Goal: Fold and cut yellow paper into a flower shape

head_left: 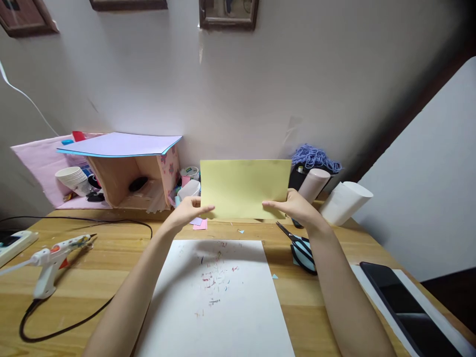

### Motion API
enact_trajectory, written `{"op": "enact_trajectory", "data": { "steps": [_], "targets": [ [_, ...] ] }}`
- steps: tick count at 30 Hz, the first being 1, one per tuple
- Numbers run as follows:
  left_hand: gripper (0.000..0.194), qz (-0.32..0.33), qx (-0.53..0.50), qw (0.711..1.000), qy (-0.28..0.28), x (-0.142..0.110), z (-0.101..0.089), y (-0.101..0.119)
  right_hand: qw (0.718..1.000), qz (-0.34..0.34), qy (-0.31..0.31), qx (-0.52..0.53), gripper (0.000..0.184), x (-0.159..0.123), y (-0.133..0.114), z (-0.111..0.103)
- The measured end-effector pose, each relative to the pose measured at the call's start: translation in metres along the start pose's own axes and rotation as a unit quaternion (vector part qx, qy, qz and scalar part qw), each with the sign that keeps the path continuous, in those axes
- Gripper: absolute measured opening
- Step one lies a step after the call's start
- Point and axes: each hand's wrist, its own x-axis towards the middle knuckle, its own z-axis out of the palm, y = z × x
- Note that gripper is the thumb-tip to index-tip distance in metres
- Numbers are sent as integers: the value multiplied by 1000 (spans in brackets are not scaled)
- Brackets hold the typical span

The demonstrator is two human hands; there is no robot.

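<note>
Left hand [191, 208] and right hand [293, 206] are pinching the lower corners of a yellow paper sheet [245, 187], holding it upright above a wooden desk [111, 267] facing a white wall [260, 89]; a white sheet [219, 302], scissors [303, 248] and a glue gun [52, 255] are lying about.

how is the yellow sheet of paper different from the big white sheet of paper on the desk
The yellow sheet of paper is held upright off the wooden desk by the left hand and right hand; the large white sheet of paper lies flat. The yellow looks clean, the white is speckled with small marks. Both are rectangular.
</note>
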Motion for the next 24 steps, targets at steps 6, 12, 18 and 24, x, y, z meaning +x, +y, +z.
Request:
{"op": "enact_trajectory", "data": {
  "steps": [6, 12, 18, 24],
  "targets": [
    [28, 12, -3, 1000, -22, -2, 11, 0, 984, -52, 53, 160, 41, 8, 4, -4],
    [35, 30, -56, 994, 88, -4, 22, 7, 980, -65, -57, 181, 41, 5, -2, 5],
    [37, 38, -44, 997, 47, -8, 36, 9, 986, -26, -142, 81, 30, 7, -4, 51],
    [32, 54, -39, 997, 41, -12, 42, 16, 987, -36, -119, 98, 23, 9, 2, 64]
  ]
}}
